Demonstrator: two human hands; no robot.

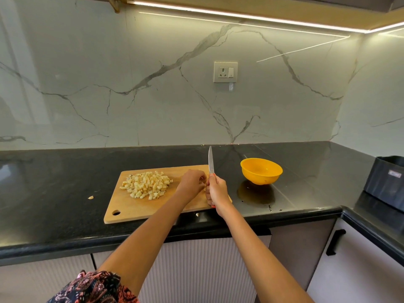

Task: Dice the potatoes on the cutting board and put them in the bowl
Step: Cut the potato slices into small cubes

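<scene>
A pile of diced potato [147, 185] lies on the left half of a wooden cutting board [140, 209] on the black counter. My right hand [216, 190] grips a knife [211, 160] by its handle, blade pointing up and away, over the board's right end. My left hand [192, 182] hovers right beside it with fingers curled, seemingly pinching a small potato bit near the knife; what it holds is hard to make out. A yellow bowl [261, 171] stands empty on the counter to the right of the board.
A stray potato piece [90, 197] lies on the counter left of the board, another [197, 214] near the front edge. A dark grey box [385, 182] sits at the far right. A wall socket [225, 72] is on the marble backsplash.
</scene>
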